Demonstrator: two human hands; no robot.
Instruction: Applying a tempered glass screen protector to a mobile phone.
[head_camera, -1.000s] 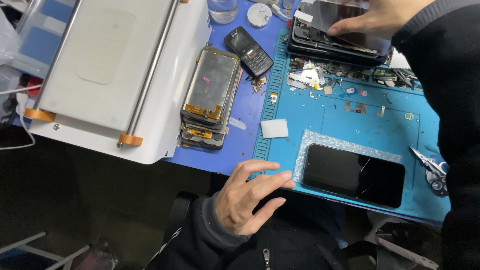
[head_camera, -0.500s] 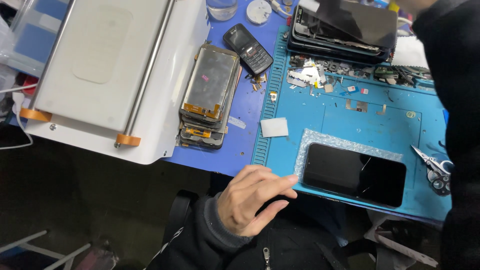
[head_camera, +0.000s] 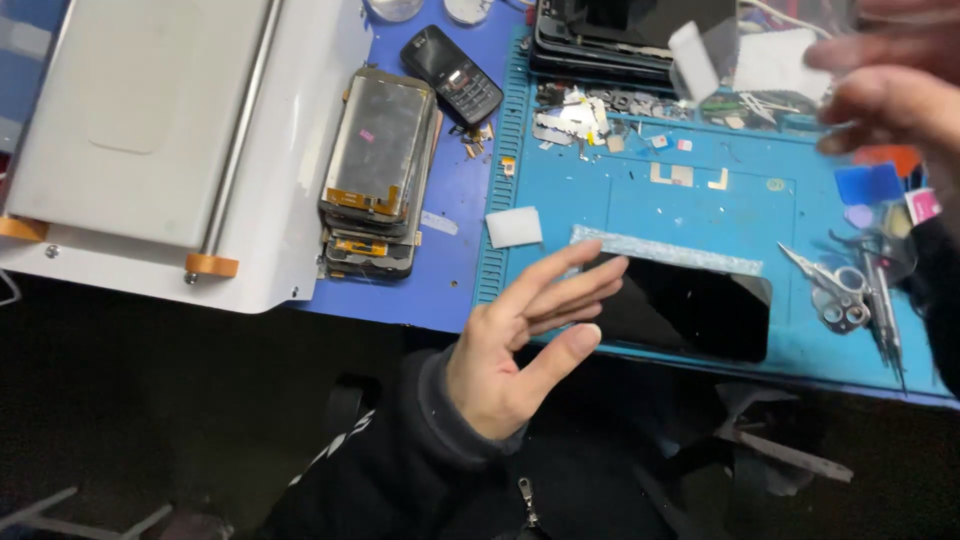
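Note:
My left hand (head_camera: 520, 340) hovers open with its fingers spread, just over the near left corner of a black phone screen (head_camera: 700, 315). The screen lies flat on the blue work mat (head_camera: 640, 210). My right hand (head_camera: 890, 90) is blurred at the upper right. It pinches a clear film (head_camera: 715, 45) with a white tab, held in the air above the back of the mat. A strip of pale foil lies along the screen's far edge.
A white flat-topped machine (head_camera: 150, 130) fills the left. Beside it sit a stack of bare phone panels (head_camera: 375, 170) and a small black keypad phone (head_camera: 450, 75). More dark phones (head_camera: 600, 40) are piled at the back. Scissors (head_camera: 835, 290) and tweezers lie at the right, a white pad (head_camera: 513, 227) at the mat's left edge.
My right hand has left the phone pile at the back and risen toward the right with a clear film. My left hand has lifted and spread its fingers beside the black screen.

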